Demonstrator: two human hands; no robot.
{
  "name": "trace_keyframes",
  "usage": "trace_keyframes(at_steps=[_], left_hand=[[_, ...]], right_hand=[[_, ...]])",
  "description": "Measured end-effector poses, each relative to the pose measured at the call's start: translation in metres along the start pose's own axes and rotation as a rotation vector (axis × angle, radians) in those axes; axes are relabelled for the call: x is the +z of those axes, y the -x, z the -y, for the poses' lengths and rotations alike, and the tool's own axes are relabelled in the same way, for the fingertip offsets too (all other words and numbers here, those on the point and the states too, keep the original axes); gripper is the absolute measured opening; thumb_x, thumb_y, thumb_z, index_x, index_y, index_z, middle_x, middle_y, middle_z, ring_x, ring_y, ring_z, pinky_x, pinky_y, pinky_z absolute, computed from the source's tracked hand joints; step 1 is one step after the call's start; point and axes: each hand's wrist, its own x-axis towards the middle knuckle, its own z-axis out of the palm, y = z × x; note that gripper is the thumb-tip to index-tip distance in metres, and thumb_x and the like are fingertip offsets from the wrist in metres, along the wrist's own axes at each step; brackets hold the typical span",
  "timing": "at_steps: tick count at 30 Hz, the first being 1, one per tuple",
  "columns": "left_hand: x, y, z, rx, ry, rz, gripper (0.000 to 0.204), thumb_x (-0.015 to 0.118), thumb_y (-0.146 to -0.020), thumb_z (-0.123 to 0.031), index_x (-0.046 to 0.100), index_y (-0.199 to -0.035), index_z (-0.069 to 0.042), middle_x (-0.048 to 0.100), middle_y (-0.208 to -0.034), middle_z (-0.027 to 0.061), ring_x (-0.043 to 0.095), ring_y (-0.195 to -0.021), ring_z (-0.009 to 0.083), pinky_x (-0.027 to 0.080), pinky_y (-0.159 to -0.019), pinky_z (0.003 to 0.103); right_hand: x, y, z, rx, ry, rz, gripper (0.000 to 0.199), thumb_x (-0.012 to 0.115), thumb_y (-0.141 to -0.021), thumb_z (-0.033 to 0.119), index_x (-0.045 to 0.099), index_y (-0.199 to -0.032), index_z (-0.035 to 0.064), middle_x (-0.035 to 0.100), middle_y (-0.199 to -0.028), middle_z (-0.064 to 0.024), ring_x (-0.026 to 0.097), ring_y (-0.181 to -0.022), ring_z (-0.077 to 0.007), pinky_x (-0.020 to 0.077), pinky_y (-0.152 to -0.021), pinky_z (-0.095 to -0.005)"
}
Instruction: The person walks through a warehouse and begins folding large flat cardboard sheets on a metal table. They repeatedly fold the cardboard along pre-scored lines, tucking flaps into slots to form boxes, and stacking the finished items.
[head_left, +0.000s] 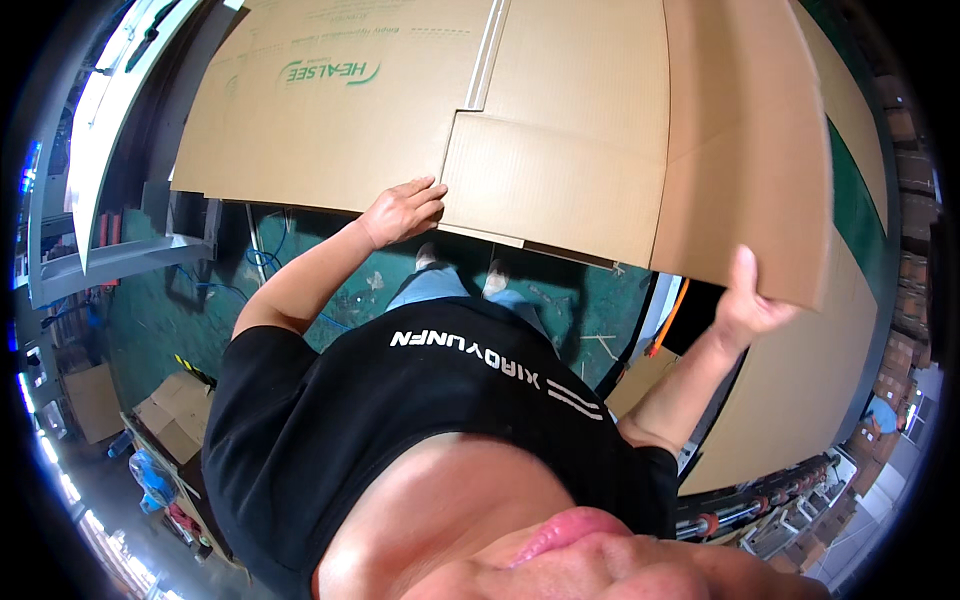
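Observation:
A large brown cardboard sheet [560, 185] with green print and crease lines spreads in front of me. Along its near edge, my left hand [405, 210] rests beside a slot between two panels, its fingers stretched out against the cardboard. My right hand [752, 305] pinches the near corner of the right-hand panel [745, 150], thumb on top and fingers underneath. That panel is tilted up from the rest of the sheet along a crease. What lies beneath the sheet is mostly hidden.
More cardboard [800, 390] lies to the right, above a machine with rollers [725, 520]. A grey metal frame [130, 270] stands at left, with blue cable [265, 258] on the green floor [160, 330]. Stacked boxes [900, 370] and a distant person [882, 415] are at far right.

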Motion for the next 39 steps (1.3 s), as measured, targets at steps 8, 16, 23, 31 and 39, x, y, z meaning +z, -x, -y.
trace_keyframes(at_steps=[8,16,23,31,39], left_hand=[[0.017,0.013,0.009,-0.036,0.018,-0.126,0.026,0.065,-0.08,-0.029,0.059,-0.1,-0.012,0.059,-0.122,0.0049,0.055,-0.116,0.0239,0.046,-0.099,0.036],[0.022,0.013,0.011,-0.052,0.045,-0.186,0.035,0.07,-0.074,-0.024,0.063,-0.103,-0.007,0.062,-0.116,0.0073,0.059,-0.11,0.0243,0.049,-0.095,0.037],[0.028,0.023,0.002,-0.195,0.269,-0.26,0.047,0.071,-0.075,-0.026,0.055,-0.112,-0.002,0.055,-0.124,0.0176,0.054,-0.114,0.0352,0.046,-0.097,0.044],[0.029,0.018,-0.001,-0.255,0.286,-0.212,0.055,0.07,-0.071,-0.02,0.056,-0.121,-0.001,0.053,-0.128,0.0159,0.047,-0.123,0.0339,0.039,-0.105,0.046],[0.036,0.01,-0.005,-0.516,0.407,-0.439,0.056,0.077,-0.061,-0.022,0.055,-0.11,-0.004,0.055,-0.118,0.0173,0.049,-0.118,0.0385,0.041,-0.098,0.047]], right_hand=[[0.163,0.117,-0.014,-0.203,0.231,0.731,0.061,0.048,-0.061,-0.013,0.059,-0.12,0.0003,0.053,-0.13,-0.0209,0.047,-0.126,-0.0346,0.0322,-0.11,-0.0455],[0.226,0.202,-0.083,-0.264,0.367,0.908,0.038,0.05,-0.078,0.005,0.06,-0.114,-0.001,0.057,-0.122,-0.0221,0.052,-0.119,-0.0355,0.0311,-0.109,-0.0488],[0.221,0.209,-0.083,-0.268,0.382,0.894,0.039,0.052,-0.077,0.005,0.06,-0.114,0.0008,0.058,-0.121,-0.02,0.052,-0.118,-0.0339,0.0335,-0.108,-0.048],[0.226,0.204,-0.089,-0.281,0.379,1.001,0.039,0.048,-0.082,0.005,0.055,-0.12,-0.0013,0.049,-0.131,-0.0236,0.044,-0.126,-0.0375,0.0269,-0.111,-0.0506],[0.252,0.168,-0.099,-0.25,-0.077,1.328,0.053,0.069,-0.06,0.001,0.053,-0.11,-0.0033,0.044,-0.132,-0.0218,0.027,-0.137,-0.0372,0.0189,-0.115,-0.0483]])
